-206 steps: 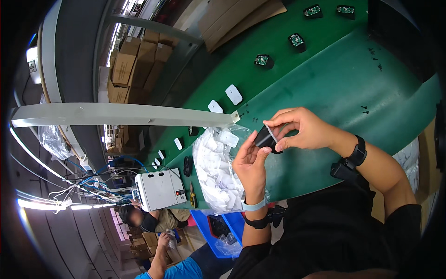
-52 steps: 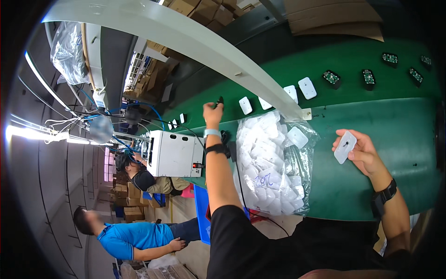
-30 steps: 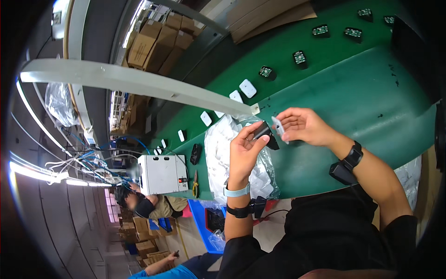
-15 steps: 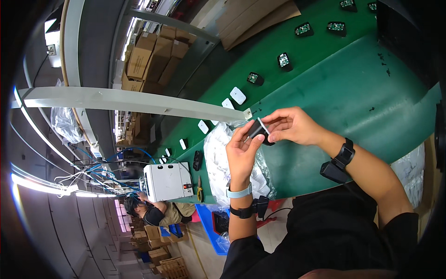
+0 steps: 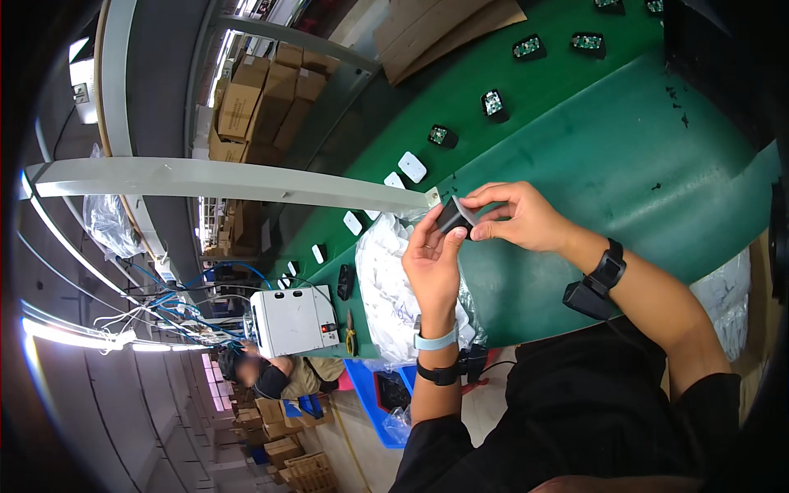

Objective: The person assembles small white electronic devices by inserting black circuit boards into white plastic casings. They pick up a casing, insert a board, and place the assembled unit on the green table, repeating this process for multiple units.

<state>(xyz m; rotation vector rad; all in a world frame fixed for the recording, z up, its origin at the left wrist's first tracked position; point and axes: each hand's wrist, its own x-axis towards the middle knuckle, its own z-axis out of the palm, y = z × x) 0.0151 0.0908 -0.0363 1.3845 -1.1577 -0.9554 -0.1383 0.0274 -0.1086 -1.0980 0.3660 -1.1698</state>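
Note:
Over the green table (image 5: 575,181), my left hand (image 5: 432,259) is closed around a small black plastic housing (image 5: 449,218). My right hand (image 5: 526,218) pinches a pale, flat cover plate (image 5: 465,210) at the housing's open side. Plate and housing meet at an angle; whether they are joined cannot be made out. Just beneath my left hand lies a clear plastic bag (image 5: 384,283) full of white pieces.
Black housings with circuit boards (image 5: 493,104) and white covers (image 5: 412,168) line a darker green strip. A metal post (image 5: 246,177) crosses at left. Near it are a white machine (image 5: 294,320), yellow-handled cutters (image 5: 351,335), a blue bin (image 5: 374,415) and another person (image 5: 279,378).
The pale plate has turned so more of its face shows against the black housing. My left wrist has shifted slightly right. The view has moved a little.

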